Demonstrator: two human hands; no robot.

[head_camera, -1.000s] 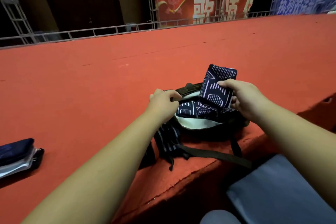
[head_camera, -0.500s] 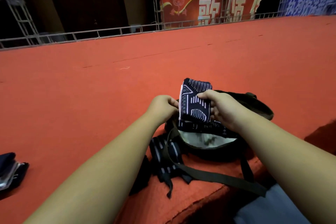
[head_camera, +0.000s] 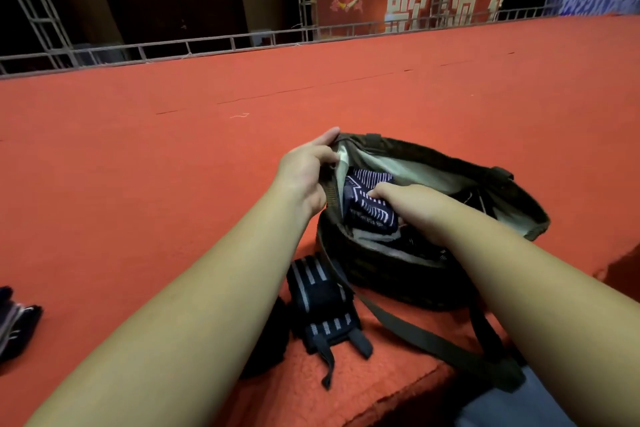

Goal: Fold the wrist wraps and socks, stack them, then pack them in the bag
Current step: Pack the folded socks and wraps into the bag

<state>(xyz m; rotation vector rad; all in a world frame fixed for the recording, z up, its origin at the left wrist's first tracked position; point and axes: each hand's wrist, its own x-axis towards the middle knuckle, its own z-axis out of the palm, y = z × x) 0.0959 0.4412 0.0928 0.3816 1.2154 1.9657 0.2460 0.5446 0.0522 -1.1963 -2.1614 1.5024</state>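
**Packing goes deeper**

Since a moment ago our right grip point(head_camera: 412, 204), curled round the folded socks point(head_camera: 367, 208), has sunk them inside the bag point(head_camera: 381, 274). Our left grip point(head_camera: 304, 170) pinches the rim wide. We should seat them flat, low; wrist wraps point(head_camera: 322, 302) lie just beside.

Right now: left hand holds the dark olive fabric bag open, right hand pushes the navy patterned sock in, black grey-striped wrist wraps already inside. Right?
No. Head view: the black grey-striped wrist wraps lie outside, on the red carpet by the dark olive fabric bag. The rest holds: left hand gripping the rim, right hand holding the navy patterned sock inside.
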